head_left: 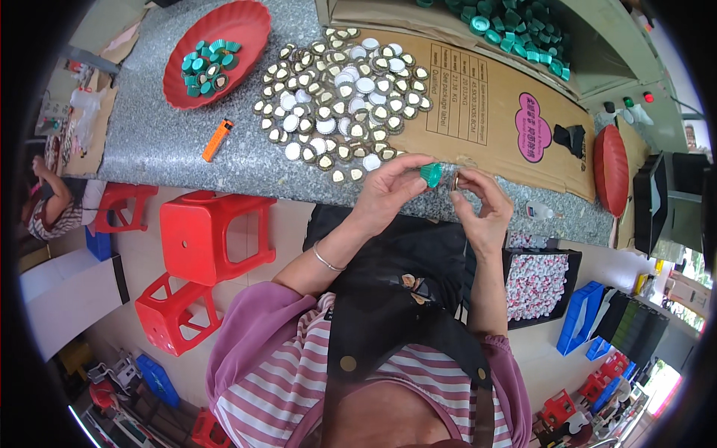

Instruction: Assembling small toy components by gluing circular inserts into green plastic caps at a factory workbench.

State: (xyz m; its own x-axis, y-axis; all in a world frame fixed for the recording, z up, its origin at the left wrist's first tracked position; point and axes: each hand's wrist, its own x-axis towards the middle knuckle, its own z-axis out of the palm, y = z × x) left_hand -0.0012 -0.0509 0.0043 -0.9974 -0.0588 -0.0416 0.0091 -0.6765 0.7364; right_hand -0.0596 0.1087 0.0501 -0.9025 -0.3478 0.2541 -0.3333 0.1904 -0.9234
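Over the front edge of the counter, my left hand pinches a small green fluted cup between thumb and fingertips. Close beside it, my right hand grips a thin, small disc edge-on, so its face cannot be made out. Just beyond my hands spreads a pile of round discs, some plain white and others dark-rimmed with a pale centre. At the far left, a red scalloped dish contains several green cups like the one I hold, a few with discs in them.
An orange lighter lies left of the discs. Flattened cardboard covers part of the granite counter. Green cups fill a bin at the back. A small bottle and red dish are right; red stools stand left.
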